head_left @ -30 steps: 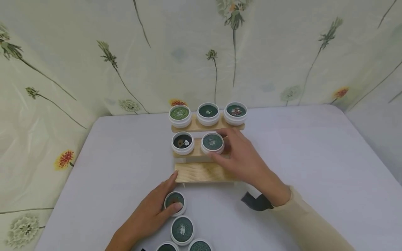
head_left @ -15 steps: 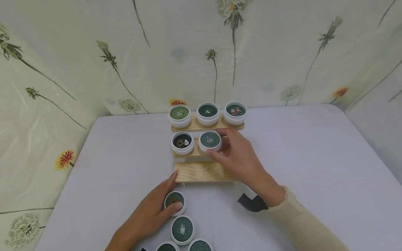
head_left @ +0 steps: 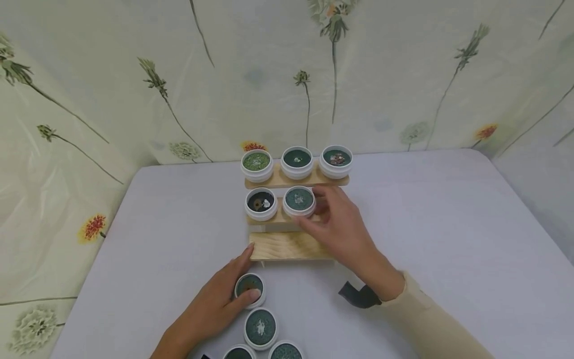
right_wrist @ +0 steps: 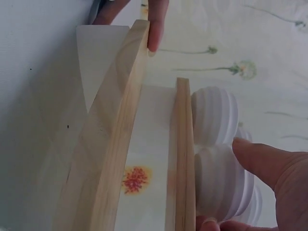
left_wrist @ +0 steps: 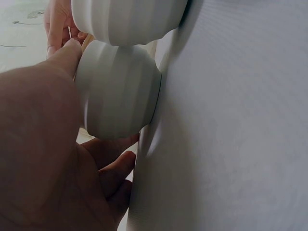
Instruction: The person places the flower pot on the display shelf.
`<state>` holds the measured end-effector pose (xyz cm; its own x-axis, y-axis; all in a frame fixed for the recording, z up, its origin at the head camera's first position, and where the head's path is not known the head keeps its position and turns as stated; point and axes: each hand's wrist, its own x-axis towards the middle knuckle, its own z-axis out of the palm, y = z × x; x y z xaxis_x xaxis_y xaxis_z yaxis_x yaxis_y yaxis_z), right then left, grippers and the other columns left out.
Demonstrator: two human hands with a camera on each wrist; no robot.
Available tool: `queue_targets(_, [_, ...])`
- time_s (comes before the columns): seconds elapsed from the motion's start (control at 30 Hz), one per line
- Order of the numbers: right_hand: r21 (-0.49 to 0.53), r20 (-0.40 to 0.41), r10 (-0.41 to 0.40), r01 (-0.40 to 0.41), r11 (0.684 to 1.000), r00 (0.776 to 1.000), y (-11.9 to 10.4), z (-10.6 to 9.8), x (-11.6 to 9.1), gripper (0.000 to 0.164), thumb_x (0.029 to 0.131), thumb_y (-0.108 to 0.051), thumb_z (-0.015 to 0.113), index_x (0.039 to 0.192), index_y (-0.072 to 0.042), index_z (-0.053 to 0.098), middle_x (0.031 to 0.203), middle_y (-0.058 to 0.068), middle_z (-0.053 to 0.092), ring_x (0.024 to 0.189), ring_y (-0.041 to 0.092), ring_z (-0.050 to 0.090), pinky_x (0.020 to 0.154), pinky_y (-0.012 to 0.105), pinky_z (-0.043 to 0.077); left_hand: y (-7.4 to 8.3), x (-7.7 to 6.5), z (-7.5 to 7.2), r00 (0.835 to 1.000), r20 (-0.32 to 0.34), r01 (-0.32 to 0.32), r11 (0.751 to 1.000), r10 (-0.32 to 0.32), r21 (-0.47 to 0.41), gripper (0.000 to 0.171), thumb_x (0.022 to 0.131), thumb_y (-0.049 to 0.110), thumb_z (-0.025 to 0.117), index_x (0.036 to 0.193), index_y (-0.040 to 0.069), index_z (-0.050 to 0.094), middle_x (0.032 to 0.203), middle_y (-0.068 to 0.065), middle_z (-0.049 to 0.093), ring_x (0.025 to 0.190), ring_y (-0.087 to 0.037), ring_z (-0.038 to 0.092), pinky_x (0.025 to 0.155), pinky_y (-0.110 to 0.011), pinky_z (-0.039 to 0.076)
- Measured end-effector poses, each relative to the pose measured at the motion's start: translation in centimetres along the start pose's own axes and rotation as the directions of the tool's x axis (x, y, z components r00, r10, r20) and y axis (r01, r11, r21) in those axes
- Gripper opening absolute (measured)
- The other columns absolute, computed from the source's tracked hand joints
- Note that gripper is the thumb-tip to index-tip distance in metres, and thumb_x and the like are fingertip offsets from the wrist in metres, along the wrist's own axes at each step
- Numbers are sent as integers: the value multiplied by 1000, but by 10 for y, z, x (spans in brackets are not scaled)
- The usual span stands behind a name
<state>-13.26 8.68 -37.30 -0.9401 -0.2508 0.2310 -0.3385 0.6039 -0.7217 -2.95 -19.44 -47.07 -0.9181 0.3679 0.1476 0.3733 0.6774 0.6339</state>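
Note:
My right hand [head_left: 347, 227] holds a small white ribbed cup with a grey-green top [head_left: 299, 199] between thumb and fingers, on the middle step of a wooden tiered rack [head_left: 289, 246]. In the right wrist view, the thumb [right_wrist: 260, 156] presses that cup's side [right_wrist: 219, 180]. To its left stands a cup with a dark top [head_left: 261, 203]. My left hand [head_left: 211, 309] is around a brown-and-green-topped cup [head_left: 249, 288] on the table, thumb over its rim, while a fingertip touches the lowest step's left end. In the left wrist view, that cup [left_wrist: 118, 91] lies between thumb and fingers.
Three similar cups, including a middle one [head_left: 297, 162], line the top step. Near me, several more cups, such as one with a white figure [head_left: 260, 328], stand on the white-covered table [head_left: 448, 224]. A dark strap [head_left: 358, 295] hangs at the right wrist. Behind is a floral sheet [head_left: 251, 89].
My right hand has shifted the grey-green-topped cup slightly left along the middle step, towards the dark-topped one. The left hand and its cup have stayed put.

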Motion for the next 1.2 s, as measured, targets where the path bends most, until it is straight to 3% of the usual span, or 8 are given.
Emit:
queue_targets(0.27, [-6,23,41,-41,999,999,-4,-11,-25,62,85,-30,90,127,-8,50,120,7,50,104,25,59,88,41,58,-2,1,1,1000,3,-2,1000,2,-8,83,103,44,65,169,31,17,155,4,52,149,-22,42,119,-52,34])
queue_targets(0.4, [-63,89,-42,48,997,995,-8,-11,-40,57,84,-32,91,121,-10,54,118,4,53,104,23,59,88,39,57,-2,1,1,1000,-1,-5,1000,5,-6,83,103,43,65,169,31,17,155,4,53,148,-21,43,119,-51,35])
queue_targets(0.5, [-118,181,-141,164,979,973,-11,-9,-52,54,86,-41,89,121,-12,60,116,-2,57,103,16,60,88,37,57,-2,1,0,1000,-4,-5,1000,5,-4,83,103,43,65,169,31,17,154,5,53,148,-21,43,119,-51,35])
queue_targets(0.63, [-133,373,-244,312,941,895,-13,-8,-68,55,89,-58,79,122,-18,64,115,-11,57,103,7,55,92,33,55,-1,1,0,1000,-3,1,1000,-1,-9,82,103,44,65,169,31,18,154,5,53,147,-21,43,119,-52,36])
queue_targets(0.83, [-81,681,-230,384,920,696,-18,-2,-88,61,88,-62,78,130,-20,64,121,-12,59,102,3,52,90,27,54,1,1,0,1000,6,19,1000,-19,-10,83,103,45,65,169,32,17,154,4,54,147,-21,43,119,-52,36])
queue_targets(0.9, [-95,736,-189,376,922,650,-19,2,-92,63,85,-60,82,131,-21,64,120,-13,60,100,2,52,89,26,54,1,1,-1,1000,7,24,1000,-24,-8,83,103,46,65,169,33,17,154,4,54,148,-21,43,119,-52,35])
queue_targets(1.0, [-140,772,-159,410,901,615,-18,12,-99,61,81,-54,87,128,-21,66,114,-14,62,94,2,51,84,24,54,2,1,-1,1000,8,23,1000,-23,-9,83,103,46,65,169,32,17,154,4,53,148,-21,43,119,-51,35])
queue_targets(1.2, [-192,797,-149,480,856,585,-14,28,-111,45,86,-49,83,120,-23,70,103,-16,64,84,0,50,72,19,50,1,1,0,1000,12,19,1000,-19,-9,83,103,46,64,169,32,16,155,3,52,148,-21,43,119,-51,35])
